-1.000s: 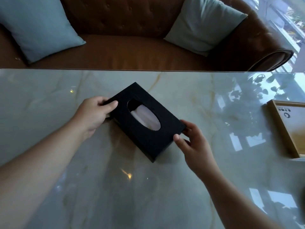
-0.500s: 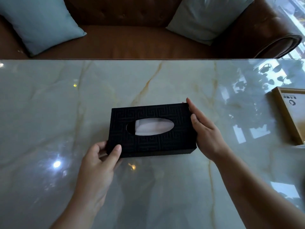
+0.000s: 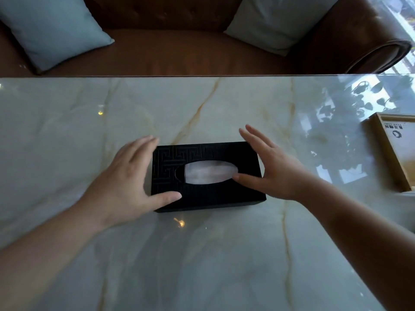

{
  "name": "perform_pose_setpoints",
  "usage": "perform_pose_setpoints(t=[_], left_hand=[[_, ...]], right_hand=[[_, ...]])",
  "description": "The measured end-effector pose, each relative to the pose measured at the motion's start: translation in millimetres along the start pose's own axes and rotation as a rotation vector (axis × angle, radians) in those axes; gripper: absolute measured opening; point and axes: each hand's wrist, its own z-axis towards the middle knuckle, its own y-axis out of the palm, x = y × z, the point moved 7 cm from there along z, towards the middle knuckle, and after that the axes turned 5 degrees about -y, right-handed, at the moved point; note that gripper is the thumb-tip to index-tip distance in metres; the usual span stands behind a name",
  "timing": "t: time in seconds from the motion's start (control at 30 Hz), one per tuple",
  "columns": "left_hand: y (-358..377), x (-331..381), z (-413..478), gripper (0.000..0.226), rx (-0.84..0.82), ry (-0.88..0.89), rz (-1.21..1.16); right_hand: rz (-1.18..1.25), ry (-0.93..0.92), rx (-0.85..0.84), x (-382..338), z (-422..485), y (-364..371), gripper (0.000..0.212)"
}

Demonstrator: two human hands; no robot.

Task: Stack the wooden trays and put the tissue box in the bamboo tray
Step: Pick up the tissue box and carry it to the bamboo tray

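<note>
A black tissue box with a maze pattern and an oval slot showing white tissue lies flat on the marble table, long side facing me. My left hand is spread at the box's left end, thumb over its near left corner. My right hand is spread at the right end, thumb lying on the lid beside the slot. Neither hand clasps the box. A light wooden tray sits at the table's right edge, partly cut off, with a printed card inside.
The marble table is glossy, with reflections on its right part. Behind its far edge stands a brown leather sofa with two pale blue cushions.
The box was turned from a diagonal to square in front of me and set down. Both hands have let go and spread their fingers at its ends.
</note>
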Motion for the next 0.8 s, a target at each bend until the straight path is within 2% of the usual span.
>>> perform_pose_setpoints(t=[0.07,0.13,0.23,0.33,0.47,0.8], left_hand=[[-4.1,12.1,15.4,0.118,-0.067,0.169,0.236],[-1.1,19.9,25.7,0.126,-0.148,0.251,0.413],[12.9,28.9,29.7,0.138,-0.244,0.297,0.56],[27.4,29.2,27.0,0.144,-0.308,0.288,0.606],[24.9,35.5,27.1,0.138,-0.26,0.312,0.667],[6.1,94.1,8.8,0.127,-0.17,0.332,0.767]], right_hand=[[-0.196,-0.112,-0.082,-19.9,3.8,2.7,0.104],[-0.323,-0.16,-0.164,-32.9,7.3,9.1,0.11],[-0.459,-0.169,-0.25,-39.5,11.0,15.4,0.125],[-0.586,-0.167,-0.297,-39.2,12.0,21.0,0.135],[-0.673,-0.186,-0.272,-46.3,12.8,20.5,0.129],[-0.663,-0.222,-0.154,-43.0,-24.1,-18.9,0.121]])
